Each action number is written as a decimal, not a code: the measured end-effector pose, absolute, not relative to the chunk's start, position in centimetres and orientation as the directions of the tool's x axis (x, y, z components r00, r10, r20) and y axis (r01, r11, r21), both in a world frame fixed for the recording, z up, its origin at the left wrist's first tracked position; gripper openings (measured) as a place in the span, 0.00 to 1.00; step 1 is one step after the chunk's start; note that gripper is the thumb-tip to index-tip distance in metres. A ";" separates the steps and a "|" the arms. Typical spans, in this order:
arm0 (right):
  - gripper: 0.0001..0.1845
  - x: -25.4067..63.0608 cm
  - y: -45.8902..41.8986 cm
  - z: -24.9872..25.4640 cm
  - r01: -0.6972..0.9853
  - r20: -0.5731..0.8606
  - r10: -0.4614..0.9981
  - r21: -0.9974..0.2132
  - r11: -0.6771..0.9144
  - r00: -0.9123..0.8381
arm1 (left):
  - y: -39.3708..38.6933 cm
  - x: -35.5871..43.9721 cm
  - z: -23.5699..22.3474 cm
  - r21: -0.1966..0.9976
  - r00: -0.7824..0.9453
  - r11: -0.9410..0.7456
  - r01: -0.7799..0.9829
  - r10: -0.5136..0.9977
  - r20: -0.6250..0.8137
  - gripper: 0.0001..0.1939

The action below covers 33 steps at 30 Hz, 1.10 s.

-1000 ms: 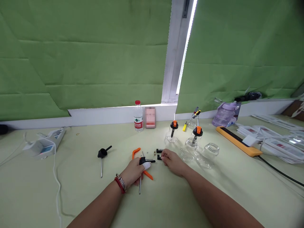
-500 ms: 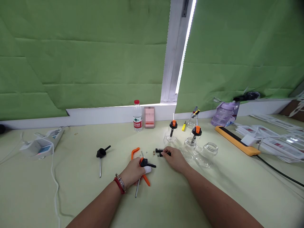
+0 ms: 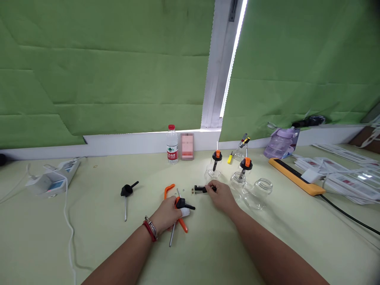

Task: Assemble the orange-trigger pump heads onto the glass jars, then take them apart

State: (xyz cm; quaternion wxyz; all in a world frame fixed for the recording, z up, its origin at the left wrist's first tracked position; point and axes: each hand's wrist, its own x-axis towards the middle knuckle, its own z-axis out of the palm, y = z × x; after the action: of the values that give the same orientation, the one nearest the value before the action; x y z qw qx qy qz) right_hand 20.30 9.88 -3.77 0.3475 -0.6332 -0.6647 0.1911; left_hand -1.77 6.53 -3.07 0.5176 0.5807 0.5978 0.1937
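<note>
My left hand (image 3: 168,213) is closed around a black cap-like part (image 3: 180,203) with a side arm and a thin metal rod. Beneath it orange curved pieces (image 3: 169,187) show, and a white covering is on one finger of that hand. My right hand (image 3: 221,196) has its fingertips pinched on a black cylindrical part (image 3: 204,189) lying on the table, with coil springs (image 3: 199,192) beside it. Tiny brownish bits (image 3: 192,191) lie just to the left. Farther left, another black cap part (image 3: 126,190) with a metal rod rests on its own.
Clear glass jars (image 3: 258,192) stand and lie on the right, two bearing black-and-orange tops (image 3: 246,163). A yellow-handled tool (image 3: 230,158), a water bottle (image 3: 172,145), a purple bottle (image 3: 279,142) and a power strip (image 3: 295,176) are around. A white cord (image 3: 69,233) runs down the left.
My right hand has shifted slightly right along the black part, and more of the springs shows. My left hand has stayed in place.
</note>
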 end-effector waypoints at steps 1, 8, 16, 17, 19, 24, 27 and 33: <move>0.13 20.3 9.9 -3.8 0.710 0.226 0.973 -0.693 0.124 0.051 | 6.5 -1.7 -3.0 0.830 0.208 0.250 0.498 0.895 -0.394 0.17; 0.11 20.4 9.9 -3.7 0.702 0.262 0.960 -0.702 0.121 0.097 | 6.5 -1.7 -2.7 0.827 0.208 0.252 0.503 0.893 -0.399 0.17; 0.09 19.8 9.1 -4.4 0.710 0.065 0.979 -0.679 0.185 -0.193 | 6.4 -1.5 -2.7 0.831 0.208 0.254 0.494 0.894 -0.397 0.18; 0.09 19.8 9.1 -4.6 0.731 0.071 0.980 -0.657 0.185 -0.184 | 6.4 -1.5 -2.7 0.831 0.209 0.254 0.495 0.894 -0.397 0.18; 0.08 19.9 9.4 -4.7 0.768 0.111 0.979 -0.608 0.202 -0.170 | 6.4 -1.6 -2.6 0.829 0.213 0.252 0.498 0.892 -0.399 0.18; 0.06 20.2 10.0 -5.1 0.806 0.189 0.962 -0.528 0.268 -0.196 | 6.5 -1.6 -2.7 0.821 0.212 0.252 0.513 0.889 -0.405 0.19; 0.06 20.1 10.1 -5.3 0.816 0.212 0.954 -0.498 0.291 -0.211 | 6.6 -1.7 -2.9 0.811 0.221 0.238 0.535 0.887 -0.406 0.20; 0.08 19.9 10.1 -5.4 0.838 0.287 0.932 -0.433 0.332 -0.221 | 6.4 -2.3 -2.3 0.759 0.454 -0.091 0.645 0.844 -0.285 0.23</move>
State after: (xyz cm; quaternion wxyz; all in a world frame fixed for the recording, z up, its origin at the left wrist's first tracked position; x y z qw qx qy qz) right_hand 19.87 10.06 -5.37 0.2532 -0.5703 -0.7759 0.0930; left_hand -2.28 6.43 -2.32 0.4412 0.7298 0.5100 0.1128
